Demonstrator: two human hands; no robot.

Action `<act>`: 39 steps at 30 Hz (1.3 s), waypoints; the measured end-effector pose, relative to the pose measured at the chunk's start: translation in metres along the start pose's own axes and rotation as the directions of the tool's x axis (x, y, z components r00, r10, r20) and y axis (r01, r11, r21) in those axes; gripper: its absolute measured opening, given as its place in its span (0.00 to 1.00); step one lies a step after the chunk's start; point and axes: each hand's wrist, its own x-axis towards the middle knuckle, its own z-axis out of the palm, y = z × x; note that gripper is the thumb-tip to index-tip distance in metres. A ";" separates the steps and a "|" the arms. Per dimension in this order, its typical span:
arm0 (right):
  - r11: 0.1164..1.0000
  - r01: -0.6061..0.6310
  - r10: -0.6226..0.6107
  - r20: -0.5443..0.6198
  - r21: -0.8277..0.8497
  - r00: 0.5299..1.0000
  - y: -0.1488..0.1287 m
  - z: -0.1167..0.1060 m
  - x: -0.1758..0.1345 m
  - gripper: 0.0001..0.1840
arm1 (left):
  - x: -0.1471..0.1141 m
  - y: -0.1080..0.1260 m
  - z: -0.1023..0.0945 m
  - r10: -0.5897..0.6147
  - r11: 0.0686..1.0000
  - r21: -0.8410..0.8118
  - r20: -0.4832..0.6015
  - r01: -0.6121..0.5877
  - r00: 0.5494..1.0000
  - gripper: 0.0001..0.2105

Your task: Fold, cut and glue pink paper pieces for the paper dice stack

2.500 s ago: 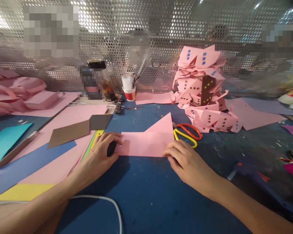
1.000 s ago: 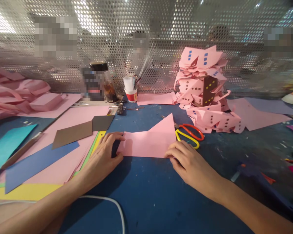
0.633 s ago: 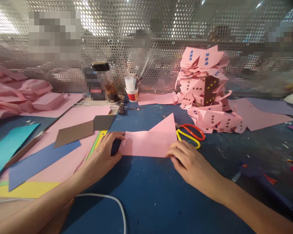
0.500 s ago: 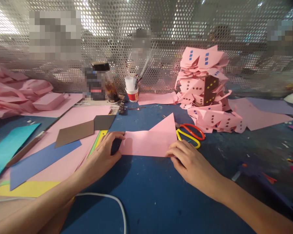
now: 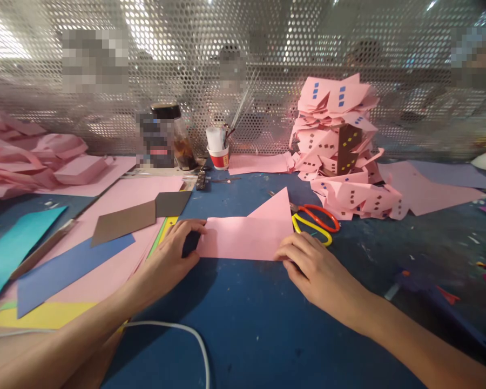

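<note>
Pink paper sheet (image 5: pixel 245 237) on blue table (image 5: pixel 251 319).
Left hand (image 5: pixel 172 251) at left edge, thumb and fingers spread; right hand (image 5: pixel 311 262) at near-right corner, fingers together, cannot tell if pinching.

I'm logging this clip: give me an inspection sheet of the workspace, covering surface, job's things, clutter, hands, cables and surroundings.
Surface: blue table with pale specks and marks.
Job's things: pink sheet lies in front, its far right corner rising to a point; red-and-yellow-handled scissors lie beside it.
Clutter: blue strip, brown piece and teal sheet at left; pink paper structure behind the scissors.
Hands: left hand at the sheet's left end, thumb and index finger apart; right hand at its near right corner, grip unclear.
Cables: white cable curves across the near side.
Surroundings: perforated metal panel behind the table.
</note>
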 end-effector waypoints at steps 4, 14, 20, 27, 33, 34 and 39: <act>1.000 0.003 -0.003 -0.003 0.007 1.000 0.000 -0.001 0.000 0.13 | 0.001 -0.001 -0.001 0.000 1.000 -0.026 0.006 0.000 1.000 0.20; 1.000 0.010 -0.010 -0.022 0.001 1.000 0.000 0.000 -0.001 0.13 | 0.003 0.001 -0.003 -0.068 0.995 -0.079 -0.005 0.067 0.998 0.14; 1.000 0.002 -0.002 -0.013 -0.008 1.000 0.001 0.001 0.000 0.13 | -0.003 0.015 0.003 0.026 0.992 0.123 -0.073 -0.017 0.997 0.14; 1.000 0.001 -0.001 -0.033 -0.003 0.999 -0.002 -0.001 0.002 0.13 | -0.005 0.030 0.003 0.296 0.949 0.125 -0.039 -0.289 0.954 0.09; 1.000 -0.009 0.010 -0.089 0.008 0.996 -0.009 0.003 0.005 0.09 | -0.009 0.031 0.006 0.432 0.890 0.112 0.099 -0.441 0.896 0.17; 1.000 0.003 -0.002 -0.095 0.008 0.995 -0.010 0.003 0.005 0.09 | -0.009 0.031 0.007 0.443 0.882 0.125 0.105 -0.454 0.890 0.17; 0.999 0.052 -0.053 -0.048 -0.015 0.997 -0.016 0.005 0.007 0.10 | -0.011 0.027 0.009 0.494 0.844 0.157 0.143 -0.512 0.858 0.17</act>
